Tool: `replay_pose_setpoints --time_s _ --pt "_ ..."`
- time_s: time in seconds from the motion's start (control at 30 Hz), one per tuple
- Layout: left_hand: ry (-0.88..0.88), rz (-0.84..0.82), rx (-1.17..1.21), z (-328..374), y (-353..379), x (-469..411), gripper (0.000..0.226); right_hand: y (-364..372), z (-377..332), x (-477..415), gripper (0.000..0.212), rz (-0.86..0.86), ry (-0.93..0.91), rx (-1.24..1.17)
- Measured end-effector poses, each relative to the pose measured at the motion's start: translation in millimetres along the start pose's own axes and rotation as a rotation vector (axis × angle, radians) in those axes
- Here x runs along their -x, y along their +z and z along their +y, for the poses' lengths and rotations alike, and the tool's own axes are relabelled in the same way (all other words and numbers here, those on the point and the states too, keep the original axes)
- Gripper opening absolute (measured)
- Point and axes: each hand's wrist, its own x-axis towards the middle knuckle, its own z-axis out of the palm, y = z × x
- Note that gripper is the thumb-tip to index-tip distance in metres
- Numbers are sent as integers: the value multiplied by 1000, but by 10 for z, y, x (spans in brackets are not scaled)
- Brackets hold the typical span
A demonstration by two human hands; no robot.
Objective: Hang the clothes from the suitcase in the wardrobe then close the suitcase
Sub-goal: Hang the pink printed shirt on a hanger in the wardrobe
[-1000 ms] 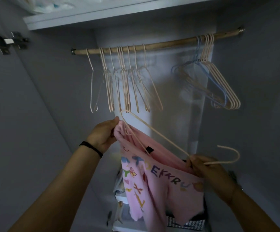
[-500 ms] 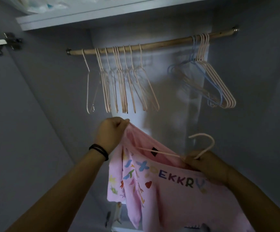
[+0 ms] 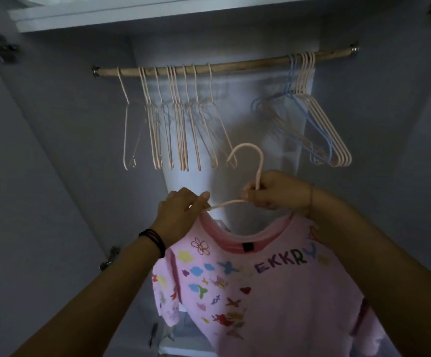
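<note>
A pink T-shirt with coloured drawings and letters hangs in front of me on a pale pink hanger, whose hook points up. My right hand grips the hanger's neck just below the hook. My left hand pinches the hanger's left arm together with the shirt's shoulder. Above both hands runs the wooden wardrobe rail. The suitcase is out of view.
Several bare pink hangers hang on the rail's left half, and several pink and blue hangers crowd its right end. A gap on the rail lies between the two groups. A white shelf sits above. Wardrobe walls close in both sides.
The hanger has turned from lying flat to hook-up, and the shirt now sits on it with its collar spread. Both hands rose toward the rail, the right one shifting left.
</note>
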Motion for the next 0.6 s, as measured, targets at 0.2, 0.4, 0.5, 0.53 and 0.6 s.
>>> replay_pose_setpoints --time_s 0.2,0.4,0.5,0.53,0.6 --pt "150 -112 187 -72 -28 54 18 -140 40 140 8 -50 -56 -118" --pt "155 -192 121 -36 -310 -13 42 -200 141 243 15 145 -127 -230" --pt "119 -203 106 -82 -456 -2 13 -252 99 291 16 191 -156 -222" --pt "131 -167 127 -96 -465 -7 22 -261 86 290 17 197 -163 -206" --pt "151 -122 142 -97 -456 -3 29 -258 61 262 17 218 -177 -171"
